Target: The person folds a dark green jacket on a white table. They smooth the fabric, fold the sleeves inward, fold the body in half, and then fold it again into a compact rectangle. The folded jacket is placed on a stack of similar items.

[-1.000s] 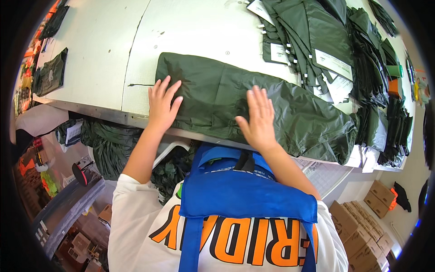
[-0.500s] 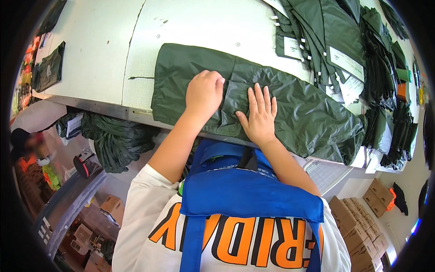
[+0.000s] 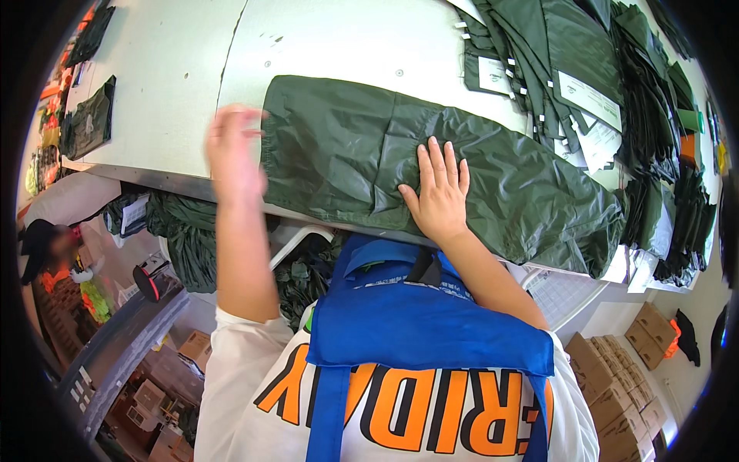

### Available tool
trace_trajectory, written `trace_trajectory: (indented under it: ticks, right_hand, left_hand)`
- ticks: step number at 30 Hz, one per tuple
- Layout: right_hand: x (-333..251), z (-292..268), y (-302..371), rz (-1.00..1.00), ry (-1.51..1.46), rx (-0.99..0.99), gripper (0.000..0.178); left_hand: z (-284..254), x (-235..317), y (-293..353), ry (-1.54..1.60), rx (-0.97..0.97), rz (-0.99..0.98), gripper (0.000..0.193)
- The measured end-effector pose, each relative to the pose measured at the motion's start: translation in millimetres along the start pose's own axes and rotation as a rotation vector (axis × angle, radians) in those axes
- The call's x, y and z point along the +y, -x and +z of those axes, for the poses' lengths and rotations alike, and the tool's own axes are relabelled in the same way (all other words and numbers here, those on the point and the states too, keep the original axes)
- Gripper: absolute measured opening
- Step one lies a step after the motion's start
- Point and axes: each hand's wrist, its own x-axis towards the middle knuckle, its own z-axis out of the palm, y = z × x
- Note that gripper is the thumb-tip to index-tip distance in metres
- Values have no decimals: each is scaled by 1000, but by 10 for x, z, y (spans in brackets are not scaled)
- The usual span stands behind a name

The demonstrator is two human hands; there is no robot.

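Note:
A dark green garment (image 3: 331, 154) of thin, shiny cloth lies folded lengthwise along the front of the white table (image 3: 323, 38). Its left end is squared off and fairly smooth; the right part is wrinkled and narrows toward the far right. My right hand (image 3: 440, 192) rests flat on the middle of the cloth, fingers outstretched. By the garment's left end is my left hand (image 3: 235, 154), smeared by motion. Whether its fingers touch the cloth edge I cannot tell.
Several dark green garments (image 3: 581, 46) with white tags are piled at the back right, beside dark folded bundles (image 3: 654, 115). A folded dark piece (image 3: 91, 119) lies at the left. Green cloth (image 3: 192, 235) hangs below the table edge. Cartons (image 3: 616, 385) are stacked lower right; a person (image 3: 58, 254) is far left.
My left hand has moved left, from the middle of the garment to its left end. My right hand stays flat in the same place on the cloth.

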Motion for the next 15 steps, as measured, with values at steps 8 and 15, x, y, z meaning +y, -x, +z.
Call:
trace_trajectory:
  ticks: [8,15]
  right_hand:
    - [-423,-181,-34,56,-758,-16,86]
    - [-463,-47,-240,375,-907,-64,80]
  left_hand:
    - [-158,-444,308,-774,-177,-251,63]
    - [-379,-39,94,-143,-469,-713,63]
